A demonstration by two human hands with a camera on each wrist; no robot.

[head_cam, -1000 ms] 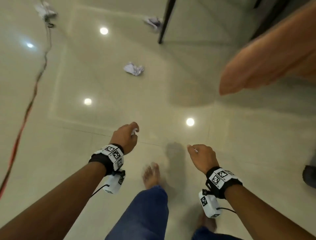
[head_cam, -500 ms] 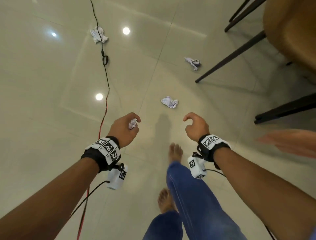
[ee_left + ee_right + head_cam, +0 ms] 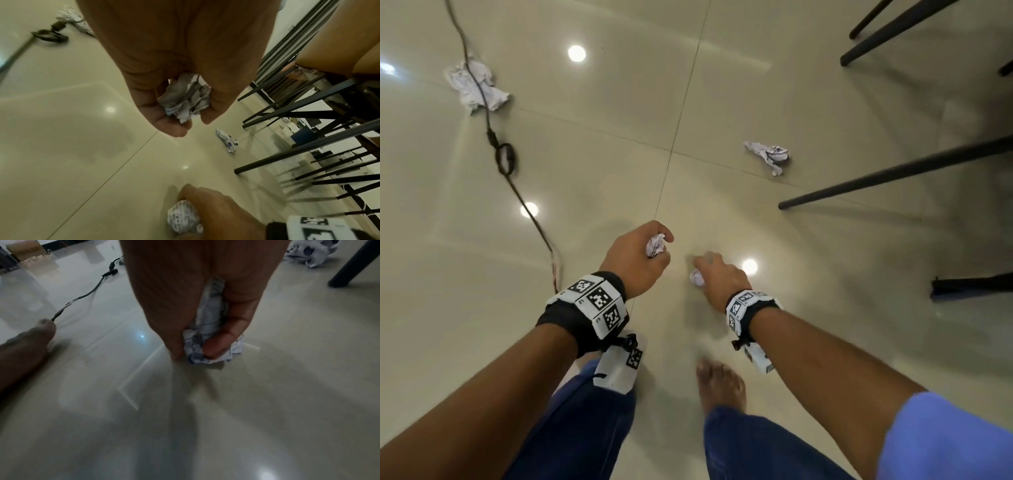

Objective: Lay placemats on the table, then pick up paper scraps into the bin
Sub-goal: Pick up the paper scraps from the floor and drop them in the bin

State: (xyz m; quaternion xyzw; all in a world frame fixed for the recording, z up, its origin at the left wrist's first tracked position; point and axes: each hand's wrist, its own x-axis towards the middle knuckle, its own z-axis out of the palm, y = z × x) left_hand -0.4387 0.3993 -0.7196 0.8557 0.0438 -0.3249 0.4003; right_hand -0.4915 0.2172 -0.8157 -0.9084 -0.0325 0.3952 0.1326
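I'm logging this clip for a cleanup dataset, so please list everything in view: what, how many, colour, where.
Paper scraps on the floor: 2, white with print; one far left under the cable, one near the chair legs.
Held paper scraps: 2, white; one in the left hand, one in the right hand, low at the floor.
Cable: 1, dark, running across the floor at left.
Chair legs: several, black, at right.
Floor: glossy beige tiles.
Left hand: grips a scrap.
Right hand: pinches a scrap.
Bare foot: one showing, blue trousers.
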